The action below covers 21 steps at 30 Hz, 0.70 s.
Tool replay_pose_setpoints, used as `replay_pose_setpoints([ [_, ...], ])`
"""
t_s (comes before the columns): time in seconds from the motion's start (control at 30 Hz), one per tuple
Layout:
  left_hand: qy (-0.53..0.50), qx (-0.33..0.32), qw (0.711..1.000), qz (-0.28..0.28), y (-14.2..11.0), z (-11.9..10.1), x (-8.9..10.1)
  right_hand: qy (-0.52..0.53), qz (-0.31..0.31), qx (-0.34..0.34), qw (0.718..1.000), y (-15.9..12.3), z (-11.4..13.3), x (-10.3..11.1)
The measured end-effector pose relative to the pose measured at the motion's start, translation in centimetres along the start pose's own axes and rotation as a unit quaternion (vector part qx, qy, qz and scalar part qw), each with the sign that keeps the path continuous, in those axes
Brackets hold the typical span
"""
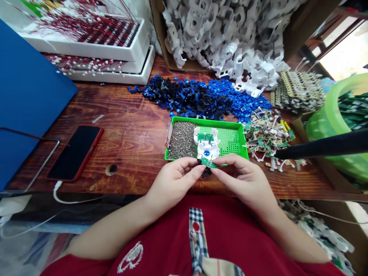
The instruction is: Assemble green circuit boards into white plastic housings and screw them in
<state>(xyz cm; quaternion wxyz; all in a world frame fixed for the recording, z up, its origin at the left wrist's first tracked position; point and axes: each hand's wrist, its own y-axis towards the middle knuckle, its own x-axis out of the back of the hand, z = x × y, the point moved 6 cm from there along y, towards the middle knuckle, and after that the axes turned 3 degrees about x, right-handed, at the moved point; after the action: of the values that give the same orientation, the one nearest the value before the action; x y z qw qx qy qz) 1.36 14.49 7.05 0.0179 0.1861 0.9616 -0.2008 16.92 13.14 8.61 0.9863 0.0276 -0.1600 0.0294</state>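
A small green circuit board [209, 163] is pinched between the thumbs and fingertips of both hands at the tray's near edge. My left hand [174, 178] grips its left end, with a black plastic piece [206, 173] just below the board, partly hidden by fingers. My right hand [243, 176] closes on the board's right side. Right behind the fingertips lies a white plastic housing [212, 148] with a blue part [206, 153] in it. Another white housing holding a green board [202, 137] sits farther back in the green tray [243, 143]. Small metal screws [182, 140] fill the tray's left side.
Blue and black plastic parts [195, 96] lie heaped behind the tray, before a box of white housings [224, 34]. Wired boards [266, 134] are piled right, near a green bucket [324, 115] and black bar [322, 145]. A phone [76, 153] and foam trays [140, 73] are left.
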Motion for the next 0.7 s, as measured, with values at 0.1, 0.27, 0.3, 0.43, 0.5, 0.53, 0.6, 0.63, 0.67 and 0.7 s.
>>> replay_pose_setpoints([
  [0.1, -0.013, 0.002, 1.000, 0.003, 0.1, 0.1, -0.2, 0.021, -0.002, 0.001, 1.000, 0.0, -0.1, -0.1],
  [0.27, -0.009, -0.006, 1.000, 0.014, 0.3, 0.2, -0.4, 0.053, 0.001, -0.009, 0.999, -0.2, -0.7, -0.2],
  [0.3, -0.007, -0.008, 1.000, 0.013, 0.4, 0.3, -0.4, 0.063, 0.004, -0.012, 0.998, -0.3, -0.8, -0.3],
  [0.43, 0.005, -0.028, 1.000, 0.004, 0.5, 0.2, -0.2, 0.037, -0.004, 0.012, 0.999, -0.4, -0.7, -0.4],
  [0.5, 0.010, -0.044, 0.999, -0.001, 0.5, 0.0, -0.1, -0.022, -0.019, 0.059, 0.998, -0.5, -0.1, -0.3],
  [0.53, 0.014, -0.050, 0.999, -0.004, 0.4, 0.0, -0.1, -0.053, -0.025, 0.088, 0.994, -0.6, 0.2, -0.2],
  [0.6, 0.025, -0.054, 0.998, -0.011, 0.3, -0.1, 0.0, -0.109, -0.034, 0.141, 0.983, -0.8, 1.0, -0.3],
  [0.63, 0.030, -0.053, 0.998, -0.012, 0.3, -0.1, 0.0, -0.132, -0.038, 0.163, 0.977, -1.0, 1.2, -0.3],
  [0.67, 0.032, -0.051, 0.998, -0.012, 0.3, -0.1, 0.1, -0.152, -0.041, 0.182, 0.971, -1.1, 1.4, -0.4],
  [0.7, 0.033, -0.050, 0.998, -0.012, 0.2, -0.2, 0.0, -0.169, -0.043, 0.195, 0.965, -1.2, 1.6, -0.5],
])
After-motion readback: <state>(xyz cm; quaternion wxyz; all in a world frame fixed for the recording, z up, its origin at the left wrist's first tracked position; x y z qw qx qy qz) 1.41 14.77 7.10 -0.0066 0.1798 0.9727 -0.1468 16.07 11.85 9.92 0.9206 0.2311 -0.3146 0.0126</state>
